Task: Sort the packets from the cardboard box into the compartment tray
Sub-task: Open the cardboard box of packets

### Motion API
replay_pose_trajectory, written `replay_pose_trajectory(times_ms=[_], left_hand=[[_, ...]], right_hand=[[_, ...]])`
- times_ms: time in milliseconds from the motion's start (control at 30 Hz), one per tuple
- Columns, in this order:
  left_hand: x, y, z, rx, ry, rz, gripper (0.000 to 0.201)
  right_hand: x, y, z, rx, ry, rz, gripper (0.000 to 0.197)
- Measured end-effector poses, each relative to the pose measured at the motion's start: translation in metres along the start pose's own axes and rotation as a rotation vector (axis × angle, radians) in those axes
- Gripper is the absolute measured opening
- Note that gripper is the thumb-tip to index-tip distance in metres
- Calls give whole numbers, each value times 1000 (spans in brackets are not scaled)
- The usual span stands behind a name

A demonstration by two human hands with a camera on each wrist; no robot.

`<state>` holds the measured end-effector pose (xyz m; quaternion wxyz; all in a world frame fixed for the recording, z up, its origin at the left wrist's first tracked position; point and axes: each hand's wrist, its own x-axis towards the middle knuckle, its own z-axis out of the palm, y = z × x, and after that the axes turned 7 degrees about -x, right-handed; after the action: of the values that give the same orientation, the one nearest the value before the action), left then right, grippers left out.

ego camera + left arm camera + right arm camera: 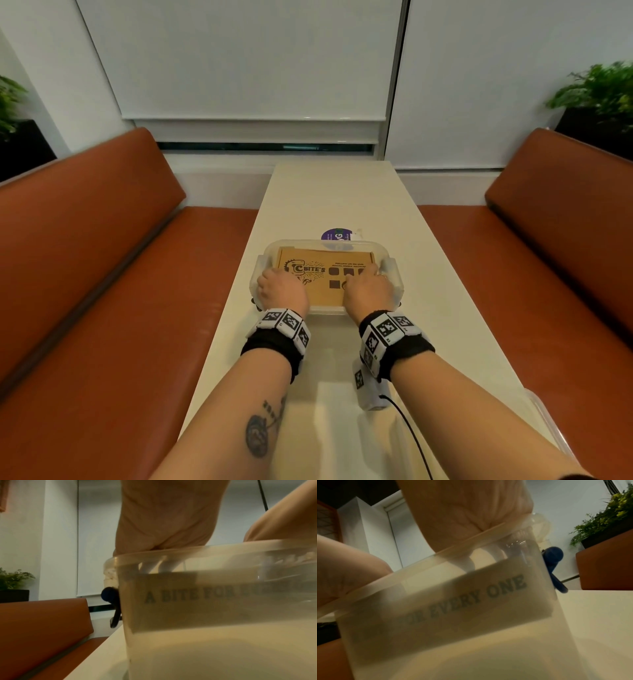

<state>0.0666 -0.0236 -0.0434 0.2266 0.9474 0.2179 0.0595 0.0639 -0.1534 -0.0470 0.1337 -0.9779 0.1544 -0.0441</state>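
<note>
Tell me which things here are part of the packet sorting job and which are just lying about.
Part of the job:
cardboard box, sitting inside the clear plastic tub
left hand and right hand, both on the box

Just lying about:
purple sticker on the table
orange benches
potted plants

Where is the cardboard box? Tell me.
In the head view, the cardboard box sits inside the clear plastic tub mid-table, under the left hand and right hand.
</note>
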Motion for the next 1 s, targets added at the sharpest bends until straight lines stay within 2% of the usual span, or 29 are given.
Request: replay_pose_trajectory(times_ms=[167, 367, 600, 667, 800, 900, 1000], left_hand=[[0, -2, 0, -31, 87, 24, 40], [-1, 0, -11, -65, 188, 73, 38], [-14, 18, -50, -173, 196, 119, 36], [-22, 22, -63, -226, 200, 148, 35], [-51, 18, -86, -323, 273, 321, 18], [-78, 3, -97, -398, 293, 288, 19], [-109, -21, -100, -365, 244, 247, 21]], right_hand=[[-4, 0, -3, 70, 65, 3, 44], [-9, -1, -13, 162, 164, -9, 56], [-21, -3, -46, 276, 179, 3, 75], [-28, -1, -57, 317, 190, -12, 76], [-52, 3, -78, 370, 181, -31, 76], [-83, 10, -85, 377, 157, -53, 77], [-118, 17, -83, 375, 122, -75, 79]])
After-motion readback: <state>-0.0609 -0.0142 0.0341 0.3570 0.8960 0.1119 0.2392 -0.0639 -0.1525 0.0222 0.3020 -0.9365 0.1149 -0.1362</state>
